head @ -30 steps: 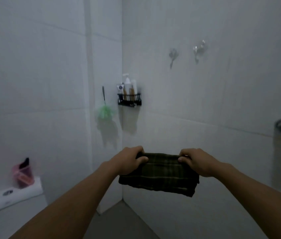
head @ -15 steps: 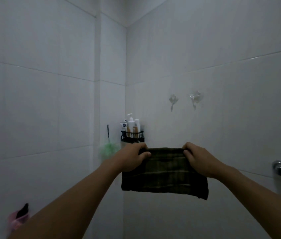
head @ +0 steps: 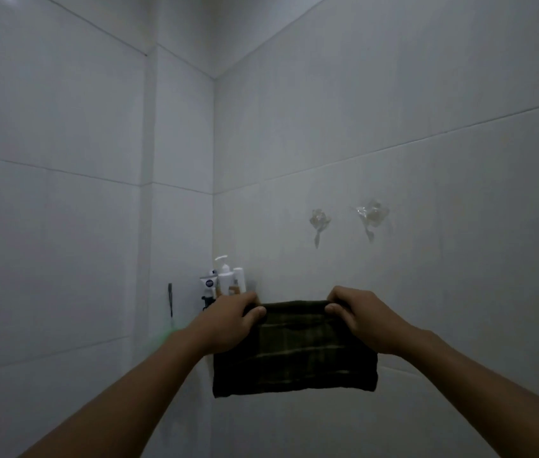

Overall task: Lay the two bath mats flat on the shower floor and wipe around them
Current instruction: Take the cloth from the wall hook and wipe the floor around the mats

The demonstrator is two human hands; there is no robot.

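A dark green plaid cloth (head: 294,355), folded, hangs in front of me at chest height before the white tiled corner. My left hand (head: 228,322) grips its upper left corner, thumb over the front. My right hand (head: 357,315) pinches the upper right corner. Both arms are stretched forward. No bath mat and no floor are in view.
Two clear wall hooks (head: 319,224) (head: 371,218) sit on the right wall above the cloth. A wall caddy with white bottles (head: 225,280) hangs in the corner behind my left hand. A dark handle (head: 170,299) hangs on the left wall.
My head has tilted upward: the floor, the toilet tank and the grab bar have left the view. Both hands still hold the cloth the same way, raised a little higher against the wall.
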